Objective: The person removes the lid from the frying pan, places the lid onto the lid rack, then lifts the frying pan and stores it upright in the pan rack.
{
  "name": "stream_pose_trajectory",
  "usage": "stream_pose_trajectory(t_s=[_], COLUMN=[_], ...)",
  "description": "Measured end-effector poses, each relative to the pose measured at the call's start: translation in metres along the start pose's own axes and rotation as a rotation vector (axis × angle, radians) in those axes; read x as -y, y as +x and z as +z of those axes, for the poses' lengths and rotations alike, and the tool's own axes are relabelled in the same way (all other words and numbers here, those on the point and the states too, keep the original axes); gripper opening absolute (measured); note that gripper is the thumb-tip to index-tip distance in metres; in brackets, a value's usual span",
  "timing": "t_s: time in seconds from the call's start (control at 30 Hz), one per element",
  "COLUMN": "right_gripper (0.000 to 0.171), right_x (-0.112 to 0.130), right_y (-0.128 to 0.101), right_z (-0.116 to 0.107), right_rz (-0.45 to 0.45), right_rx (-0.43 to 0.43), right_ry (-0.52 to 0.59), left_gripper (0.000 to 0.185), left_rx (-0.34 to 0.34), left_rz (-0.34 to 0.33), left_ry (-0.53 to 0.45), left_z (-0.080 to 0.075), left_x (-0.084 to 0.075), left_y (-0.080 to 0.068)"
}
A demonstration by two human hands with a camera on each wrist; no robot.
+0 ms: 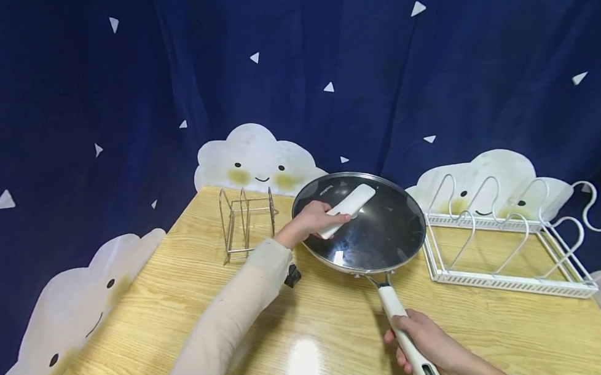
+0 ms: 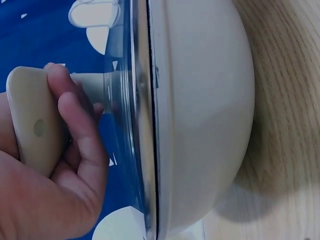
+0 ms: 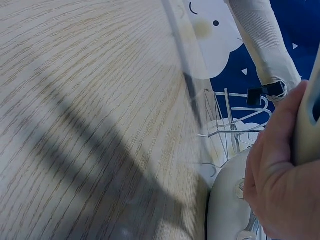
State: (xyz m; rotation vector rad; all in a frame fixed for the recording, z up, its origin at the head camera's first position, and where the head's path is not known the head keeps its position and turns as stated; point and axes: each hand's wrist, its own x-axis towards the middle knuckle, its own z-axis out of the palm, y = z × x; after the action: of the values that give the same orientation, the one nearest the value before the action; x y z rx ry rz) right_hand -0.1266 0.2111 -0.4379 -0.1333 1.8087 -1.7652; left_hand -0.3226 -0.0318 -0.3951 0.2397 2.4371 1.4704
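Note:
A white pan (image 1: 353,266) with a glass lid (image 1: 379,227) sits on the wooden table (image 1: 484,332), its rim ringed in steel. My left hand (image 1: 316,219) grips the lid's white bar handle (image 1: 351,207); in the left wrist view the fingers (image 2: 82,135) curl round that handle (image 2: 32,120) beside the lid's edge (image 2: 142,120) and the pan's white body (image 2: 200,115). My right hand (image 1: 424,344) holds the pan's long white handle (image 1: 411,342) near the table's front. The right wrist view shows that hand (image 3: 277,175) wrapped on the handle (image 3: 307,120).
A small metal wire stand (image 1: 243,221) is left of the pan. A white wire rack (image 1: 511,242) lies to the right. Dark blue curtain with cloud figures (image 1: 259,161) hangs behind. Bare table spreads in front (image 1: 314,362).

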Motion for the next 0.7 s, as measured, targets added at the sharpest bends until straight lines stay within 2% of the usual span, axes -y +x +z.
stream_pose_trajectory(t_s=[0.1, 0.2, 0.4, 0.47, 0.7], right_gripper=[0.044, 0.045, 0.048, 0.047, 0.039], right_x=[-0.001, 0.000, 0.000, -0.001, -0.002], right_y=[0.000, 0.001, 0.002, 0.002, 0.000], right_z=[-0.002, -0.003, -0.005, -0.004, -0.002], right_rz=[-0.008, -0.016, -0.016, -0.014, -0.030], right_rx=[0.009, 0.024, 0.043, 0.040, 0.043], right_ry=[-0.006, -0.010, -0.013, -0.010, -0.012], left_gripper=[0.040, 0.040, 0.034, 0.032, 0.033], left_rx=[-0.005, 0.039, 0.206, 0.244, 0.267], left_rz=[-0.021, -0.036, -0.101, -0.120, -0.140], left_ry=[0.041, 0.049, -0.112, -0.146, -0.105], left_z=[0.001, -0.001, -0.004, -0.005, -0.007], left_x=[-0.001, -0.002, -0.004, -0.004, -0.001], left_y=[0.002, 0.004, 0.011, 0.012, 0.013])
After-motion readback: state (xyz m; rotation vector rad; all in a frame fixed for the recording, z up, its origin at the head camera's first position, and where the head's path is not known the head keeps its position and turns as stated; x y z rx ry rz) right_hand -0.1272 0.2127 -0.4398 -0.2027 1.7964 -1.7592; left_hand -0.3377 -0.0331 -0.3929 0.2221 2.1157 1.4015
